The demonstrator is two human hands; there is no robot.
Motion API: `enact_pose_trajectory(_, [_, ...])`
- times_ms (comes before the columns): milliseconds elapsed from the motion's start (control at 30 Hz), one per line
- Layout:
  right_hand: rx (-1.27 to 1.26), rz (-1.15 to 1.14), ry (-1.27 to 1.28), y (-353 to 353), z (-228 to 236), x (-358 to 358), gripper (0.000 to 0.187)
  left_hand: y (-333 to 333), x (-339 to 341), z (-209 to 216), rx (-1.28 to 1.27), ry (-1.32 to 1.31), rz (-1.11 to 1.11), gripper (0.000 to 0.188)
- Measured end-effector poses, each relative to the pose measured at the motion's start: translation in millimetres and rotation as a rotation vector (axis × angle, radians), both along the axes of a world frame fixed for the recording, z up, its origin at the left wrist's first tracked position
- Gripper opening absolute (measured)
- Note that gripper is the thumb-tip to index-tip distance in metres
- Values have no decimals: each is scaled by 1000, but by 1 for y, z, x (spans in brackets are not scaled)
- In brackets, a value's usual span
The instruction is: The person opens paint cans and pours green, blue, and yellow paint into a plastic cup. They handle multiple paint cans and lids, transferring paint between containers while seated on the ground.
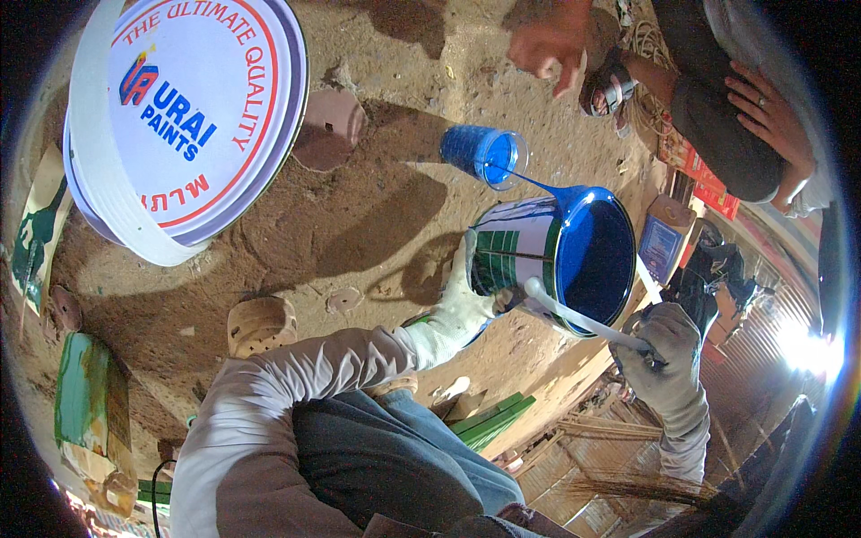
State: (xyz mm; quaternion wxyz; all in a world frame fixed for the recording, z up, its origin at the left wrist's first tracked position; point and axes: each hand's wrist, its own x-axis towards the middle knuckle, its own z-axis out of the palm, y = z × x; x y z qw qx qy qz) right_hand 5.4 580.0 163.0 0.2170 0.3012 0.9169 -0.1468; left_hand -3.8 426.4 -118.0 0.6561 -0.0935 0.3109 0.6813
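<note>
Head view: paint can (520, 251) held up and tipped over the dirt floor (359, 224), full of blue paint. Left hand (462, 309) in a white glove, fingers wrapped tight round the can's side. Right hand (664, 354) in a grey glove, fingers closed round the white handle (574, 316). Thin blue stream (538, 182) from the can's lip down into a small blue cup (484, 154) on the floor, just beyond the can.

Looks like the pouring step, partway done. Next move calls for a slow, steady tip and for lifting the lip back before the cup gets too full.

Big white lid (188, 117) off to the left. Another person's hand (547, 45) well apart, at the top.
</note>
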Motion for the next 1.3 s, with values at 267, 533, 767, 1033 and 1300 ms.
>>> enact_pose_trajectory(267, [3, 36, -26, 2, 0, -3, 29, 1, -1, -4, -6, 142, -18, 119])
enact_pose_trajectory(533, [-30, 26, -31, 3, 0, -3, 27, -1, 6, -12, 4, 126, 12, 111])
enact_pose_trajectory(767, [-28, 35, -23, 4, -3, -2, 31, 3, 11, -19, -39, -152, -15, 116])
enact_pose_trajectory(1033, [-41, 34, -13, 4, -5, -2, 33, 0, 15, -19, 24, 45, 39, 101])
enact_pose_trajectory(1300, [-29, -9, -123, 3, -3, -8, 29, 0, 17, -22, 37, 23, 43, 97])
